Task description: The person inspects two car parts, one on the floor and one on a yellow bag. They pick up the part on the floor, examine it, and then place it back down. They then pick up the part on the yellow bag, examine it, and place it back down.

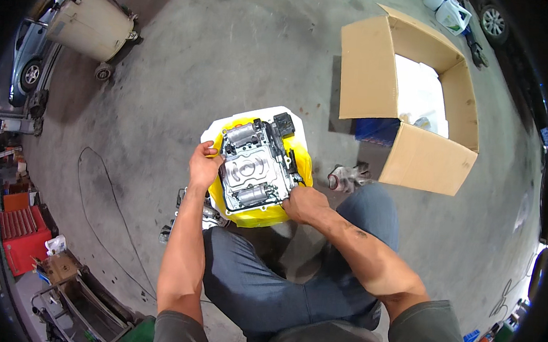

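A silver and black transmission valve body [249,168], with a black plug block at its upper right corner, lies on a yellow plastic bag [256,219] over a white foam tray [213,132] in front of my knees. My left hand [205,167] is closed on the valve body's left edge, its thumb and fingers bent there. At the lower right corner, my right hand [306,205] has its fingers curled round the rim; the fingertips are partly hidden. Beneath the tray's lower left side, another metal part [208,213] shows in part.
To the right stands an opened cardboard box [369,71] with white foam [417,95] inside. A dirty grey cloth-like bundle [350,177] lies near my right knee. A cable [109,184] loops over the concrete floor at left. A beige drum [91,25] stands far left, a red case [25,238] lower left.
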A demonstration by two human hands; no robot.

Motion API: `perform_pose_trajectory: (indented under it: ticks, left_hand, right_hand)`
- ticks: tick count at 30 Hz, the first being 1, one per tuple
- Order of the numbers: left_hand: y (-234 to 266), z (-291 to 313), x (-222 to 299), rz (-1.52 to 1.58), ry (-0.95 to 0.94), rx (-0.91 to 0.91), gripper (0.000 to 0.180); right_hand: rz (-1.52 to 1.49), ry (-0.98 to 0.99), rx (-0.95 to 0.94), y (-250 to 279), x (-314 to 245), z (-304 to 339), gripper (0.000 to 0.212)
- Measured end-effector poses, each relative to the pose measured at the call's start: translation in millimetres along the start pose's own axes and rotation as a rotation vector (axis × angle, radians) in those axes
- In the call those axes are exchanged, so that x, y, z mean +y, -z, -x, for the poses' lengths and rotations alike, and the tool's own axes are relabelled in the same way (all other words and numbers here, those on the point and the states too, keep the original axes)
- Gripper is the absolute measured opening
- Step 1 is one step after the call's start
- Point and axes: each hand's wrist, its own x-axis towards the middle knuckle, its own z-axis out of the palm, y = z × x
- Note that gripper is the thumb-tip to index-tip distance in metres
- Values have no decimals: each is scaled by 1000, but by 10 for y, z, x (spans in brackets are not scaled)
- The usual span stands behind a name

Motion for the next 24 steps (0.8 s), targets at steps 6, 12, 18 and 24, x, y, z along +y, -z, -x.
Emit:
perform_pose_trajectory:
  ticks: [6, 12, 18, 24]
  left_hand:
    - [164, 313, 103, -286, 0, -130, 63]
    - [234, 533, 245, -425, 178, -308, 71]
    - [220, 572, 211, -471, 159, -305, 72]
    - [334, 565, 69, -197, 256, -313, 56]
  right_hand:
    - [45, 28, 50, 114, 76, 25, 45]
    - [27, 18, 101, 152, 59, 4, 51]
    - [-24, 79, 111, 68, 168, -144, 50]
    - [-1042, -71, -201, 92, 162, -164, 13]
